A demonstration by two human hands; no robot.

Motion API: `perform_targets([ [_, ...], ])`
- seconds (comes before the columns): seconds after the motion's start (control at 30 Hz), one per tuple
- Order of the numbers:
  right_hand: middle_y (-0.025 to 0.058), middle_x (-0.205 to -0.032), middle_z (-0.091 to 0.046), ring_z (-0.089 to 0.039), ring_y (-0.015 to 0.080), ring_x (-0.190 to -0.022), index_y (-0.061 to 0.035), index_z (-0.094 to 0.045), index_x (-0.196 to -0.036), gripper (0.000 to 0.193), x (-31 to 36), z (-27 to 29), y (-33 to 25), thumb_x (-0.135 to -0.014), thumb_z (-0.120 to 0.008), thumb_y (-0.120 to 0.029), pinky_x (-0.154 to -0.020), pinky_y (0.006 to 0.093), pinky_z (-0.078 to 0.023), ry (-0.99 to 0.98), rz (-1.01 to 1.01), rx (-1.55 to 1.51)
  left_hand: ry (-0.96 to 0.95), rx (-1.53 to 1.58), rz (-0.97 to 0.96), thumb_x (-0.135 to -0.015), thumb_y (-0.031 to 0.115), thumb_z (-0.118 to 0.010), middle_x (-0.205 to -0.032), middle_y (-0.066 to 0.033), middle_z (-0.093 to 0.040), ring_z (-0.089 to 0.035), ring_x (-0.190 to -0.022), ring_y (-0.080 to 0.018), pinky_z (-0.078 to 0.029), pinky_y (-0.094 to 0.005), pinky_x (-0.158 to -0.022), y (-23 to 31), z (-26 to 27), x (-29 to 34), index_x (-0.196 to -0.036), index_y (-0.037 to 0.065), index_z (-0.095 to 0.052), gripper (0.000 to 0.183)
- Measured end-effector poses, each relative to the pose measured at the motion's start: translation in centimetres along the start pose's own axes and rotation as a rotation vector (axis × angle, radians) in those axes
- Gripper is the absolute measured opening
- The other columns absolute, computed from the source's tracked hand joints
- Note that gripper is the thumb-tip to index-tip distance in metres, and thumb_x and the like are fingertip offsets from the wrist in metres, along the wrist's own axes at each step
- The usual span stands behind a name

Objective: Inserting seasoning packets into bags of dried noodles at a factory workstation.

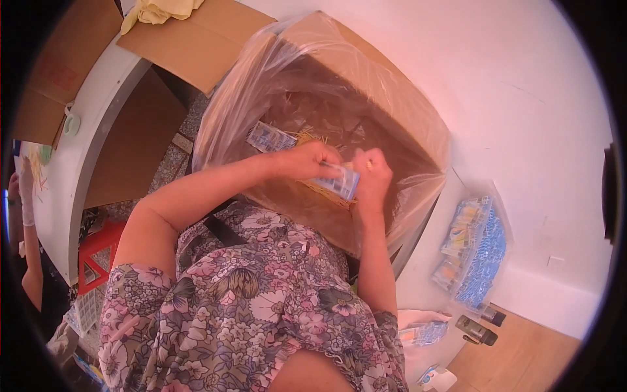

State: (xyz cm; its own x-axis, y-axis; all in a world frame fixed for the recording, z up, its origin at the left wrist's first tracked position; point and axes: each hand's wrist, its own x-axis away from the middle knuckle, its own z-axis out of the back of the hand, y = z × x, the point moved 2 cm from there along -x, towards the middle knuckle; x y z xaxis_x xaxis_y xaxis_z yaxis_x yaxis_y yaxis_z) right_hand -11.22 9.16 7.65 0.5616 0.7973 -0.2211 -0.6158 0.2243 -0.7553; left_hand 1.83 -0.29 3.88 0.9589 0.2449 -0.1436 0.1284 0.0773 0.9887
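Observation:
Over a large cardboard box (418,111) lined with clear plastic, my left hand (310,160) is closed on a small blue-and-white plastic packet (345,184). Beside the packet's right end is my right hand (374,183), its fingers curled shut. Some yellow shows at those fingers, but what they grip is too small to make out. Thin yellow sticks (330,195) lie loose in the box below the hands. Another clear packet with blue print (270,137) rests inside, left of the sticks.
On the white surface at right lies a clear bag of blue packets (480,251), with a dark cylindrical object (477,330) below it. A cardboard flap (196,46) bears yellow cloth (160,10). A red stool (101,255) stands left; another person's arm (29,261) shows at far left.

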Motion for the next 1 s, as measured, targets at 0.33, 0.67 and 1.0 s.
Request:
perform_targets([
  [0.33,0.0154,-0.065,-0.059,-0.06,0.0292,-0.06,0.0005,-0.054,-0.073,0.016,4.9,0.0,4.5,-0.079,-0.055,-0.014,-0.055,0.0387,-0.045,-0.535,0.026,0.389,0.299,0.366,0.179,-0.078,0.006,-0.065,-0.078,-0.0003,-0.062,-0.054,-0.071,-0.006,-0.045,-0.0219,-0.068,-1.6,1.0,0.7,-0.085,0.0,-0.065,0.009],
  [0.67,-0.0055,-0.059,-0.045,-0.036,0.0022,-0.052,-0.0059,-0.052,-0.068,0.02,-1.8,3.4,-1.5,-0.083,-0.06,-0.016,-0.045,0.0197,-0.028,-0.189,-0.255,-0.461,0.22,0.416,0.135,-0.073,0.0,-0.067,-0.092,-0.0064,-0.061,-0.055,-0.086,-0.0123,-0.044,-0.0252,-0.078,-1.6,0.7,0.2,-0.083,-0.001,-0.067,0.01],
  [1.0,0.0096,-0.06,-0.05,-0.045,0.0097,-0.058,0.0004,-0.052,-0.074,0.024,-1.6,1.7,-4.7,-0.084,-0.06,-0.019,-0.055,0.0268,-0.042,-0.231,0.063,0.056,0.18,0.421,0.207,-0.082,0.014,-0.064,-0.091,-0.0044,-0.064,-0.055,-0.084,-0.0094,-0.044,-0.025,-0.078,-2.2,0.6,0.2,-0.09,-0.002,-0.066,0.018],
])
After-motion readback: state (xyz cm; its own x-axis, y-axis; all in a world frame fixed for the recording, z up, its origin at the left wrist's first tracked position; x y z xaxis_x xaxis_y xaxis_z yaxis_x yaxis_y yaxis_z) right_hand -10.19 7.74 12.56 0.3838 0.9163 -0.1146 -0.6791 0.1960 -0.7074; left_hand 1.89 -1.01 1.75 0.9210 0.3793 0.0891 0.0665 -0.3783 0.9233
